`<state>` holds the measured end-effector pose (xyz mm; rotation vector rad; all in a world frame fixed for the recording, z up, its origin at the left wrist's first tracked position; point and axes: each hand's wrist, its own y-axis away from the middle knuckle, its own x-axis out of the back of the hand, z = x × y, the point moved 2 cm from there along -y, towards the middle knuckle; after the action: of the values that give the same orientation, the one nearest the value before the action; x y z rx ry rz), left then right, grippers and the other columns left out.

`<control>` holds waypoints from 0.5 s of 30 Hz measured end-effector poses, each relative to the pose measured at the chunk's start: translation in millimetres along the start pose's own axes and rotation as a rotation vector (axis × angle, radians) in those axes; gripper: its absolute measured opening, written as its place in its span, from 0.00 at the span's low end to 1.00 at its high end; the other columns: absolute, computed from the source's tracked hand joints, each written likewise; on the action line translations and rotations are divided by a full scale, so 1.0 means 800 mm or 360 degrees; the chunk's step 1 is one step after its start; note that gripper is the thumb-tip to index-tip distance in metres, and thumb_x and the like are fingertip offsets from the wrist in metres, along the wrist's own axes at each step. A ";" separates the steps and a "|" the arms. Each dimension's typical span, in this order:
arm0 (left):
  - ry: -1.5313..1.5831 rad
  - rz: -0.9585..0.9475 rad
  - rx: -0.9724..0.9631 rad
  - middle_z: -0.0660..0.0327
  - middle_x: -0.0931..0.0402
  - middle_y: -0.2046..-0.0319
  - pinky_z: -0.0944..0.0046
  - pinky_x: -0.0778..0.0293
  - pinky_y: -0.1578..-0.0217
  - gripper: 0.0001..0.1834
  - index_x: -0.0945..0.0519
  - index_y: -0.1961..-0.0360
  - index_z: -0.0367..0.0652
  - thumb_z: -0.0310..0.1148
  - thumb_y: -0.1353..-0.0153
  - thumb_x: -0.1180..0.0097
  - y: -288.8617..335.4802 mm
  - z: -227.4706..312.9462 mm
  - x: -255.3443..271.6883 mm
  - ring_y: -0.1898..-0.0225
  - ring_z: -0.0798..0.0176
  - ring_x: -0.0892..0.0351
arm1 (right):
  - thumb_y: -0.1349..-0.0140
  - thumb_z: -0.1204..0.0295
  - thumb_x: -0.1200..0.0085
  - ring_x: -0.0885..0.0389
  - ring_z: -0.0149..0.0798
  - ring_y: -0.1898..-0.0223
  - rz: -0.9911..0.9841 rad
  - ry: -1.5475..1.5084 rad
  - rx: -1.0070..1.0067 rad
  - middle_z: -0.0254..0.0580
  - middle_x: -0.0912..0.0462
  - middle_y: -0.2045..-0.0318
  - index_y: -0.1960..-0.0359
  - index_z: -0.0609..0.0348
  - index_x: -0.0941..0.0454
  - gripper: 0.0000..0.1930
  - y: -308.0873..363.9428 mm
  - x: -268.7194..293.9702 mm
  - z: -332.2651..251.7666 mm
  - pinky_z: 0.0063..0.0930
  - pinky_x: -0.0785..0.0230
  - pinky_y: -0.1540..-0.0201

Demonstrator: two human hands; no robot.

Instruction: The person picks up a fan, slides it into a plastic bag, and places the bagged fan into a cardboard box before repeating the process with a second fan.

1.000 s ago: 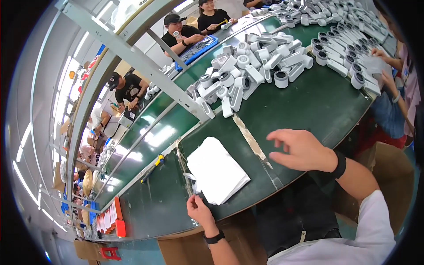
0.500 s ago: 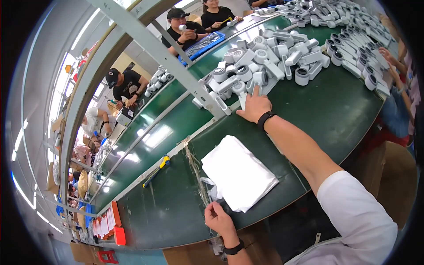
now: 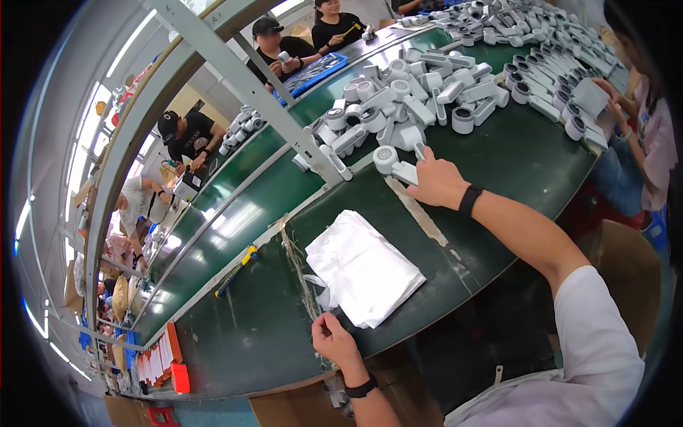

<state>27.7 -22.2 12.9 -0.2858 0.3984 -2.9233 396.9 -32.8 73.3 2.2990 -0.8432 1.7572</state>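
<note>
My right hand (image 3: 440, 179) is closed around the grey handles of two white handheld devices at the near edge of a heap. One device (image 3: 386, 159) shows a round head full of small holes, like a fabric shaver; the other (image 3: 411, 136) lies just behind it. The heap (image 3: 416, 92) holds many more of the same kind, with white round heads and grey handles. Low in the picture, my left hand (image 3: 334, 340) is curled by the table's front edge, with nothing visible in it. Beside it lies a stack of thin white bags or sheets (image 3: 366, 270).
A yellow-and-black cutter (image 3: 237, 270) lies left on the green table (image 3: 235, 341). A metal post (image 3: 263, 92) rises beside the heap. Orange-edged trays (image 3: 162, 356) stand far left. Co-workers sit across the line, near a blue tray (image 3: 316, 75), and at the right (image 3: 644, 142).
My right hand has drawn back from the heap toward me, bringing two devices with it. My left hand stays curled by the white stack. The whole view has shifted slightly.
</note>
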 end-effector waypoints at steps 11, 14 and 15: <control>0.0154 0.0058 -0.0047 0.61 0.22 0.69 0.69 0.30 0.67 0.07 0.22 0.64 0.34 0.27 0.39 0.43 0.005 0.019 -0.003 0.69 0.69 0.27 | 0.35 0.63 0.58 0.21 0.35 0.65 -0.0230 -0.2221 -0.0164 0.43 0.21 0.61 0.48 0.64 0.30 0.20 0.120 0.038 0.044 0.26 0.27 0.62; -0.0383 -0.0368 -0.0816 0.60 0.22 0.67 0.67 0.29 0.63 0.07 0.21 0.62 0.38 0.26 0.43 0.40 0.035 0.098 -0.014 0.66 0.66 0.25 | 0.37 0.65 0.58 0.23 0.35 0.69 -0.0640 -0.3088 -0.0231 0.46 0.22 0.62 0.45 0.60 0.35 0.20 0.171 0.053 0.025 0.30 0.27 0.67; -0.0503 -0.0582 -0.1035 0.58 0.22 0.65 0.62 0.29 0.61 0.08 0.20 0.63 0.39 0.27 0.45 0.39 0.042 0.122 -0.031 0.64 0.59 0.25 | 0.38 0.65 0.58 0.25 0.34 0.73 -0.0639 -0.3133 -0.0274 0.44 0.23 0.64 0.44 0.58 0.38 0.21 0.182 0.052 0.024 0.31 0.28 0.72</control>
<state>77.1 -73.2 91.7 -0.9799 1.3567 -2.8997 347.4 -177.3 72.2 3.0022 -0.3727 -1.1282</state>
